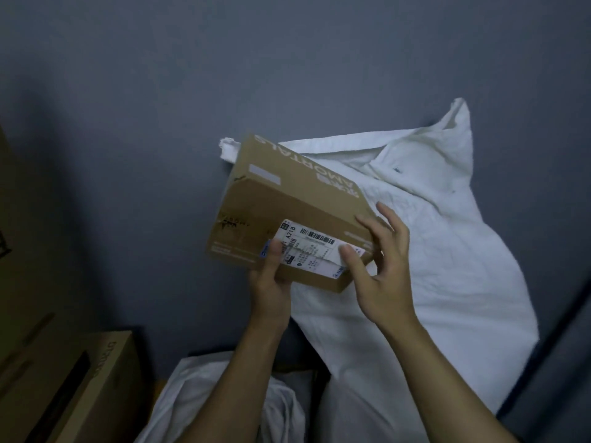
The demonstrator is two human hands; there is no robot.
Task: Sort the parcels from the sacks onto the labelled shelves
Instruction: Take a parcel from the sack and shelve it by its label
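We look down on a flat brown cardboard parcel (287,199) held up in the air between both hands, tilted so that its far end rises away from us, and in our view it overlaps the upper left part of a white sack (447,251). The left hand (271,282) grips the parcel's near left corner: its thumb lies curled on top, on the left end of a white shipping label (311,247), while its fingers go beneath the box and are hidden from us. The right hand (383,273) holds the near right corner, with the thumb pressed on the label's right end and the forefinger bent over the box's right edge; its other fingers stand loosely spread just behind that edge, and we cannot tell whether they touch the card. The label carries barcodes and the characters A21B, and pale lettering runs upside down along the parcel's far side. The sack lies crumpled on a grey-blue surface (160,91), its mouth folded back toward the top. Nearer to us, between the forearms and to their left, we see more white sack cloth (198,404), and at the lower left stand dim brown cardboard boxes (80,388), apart from the parcel.
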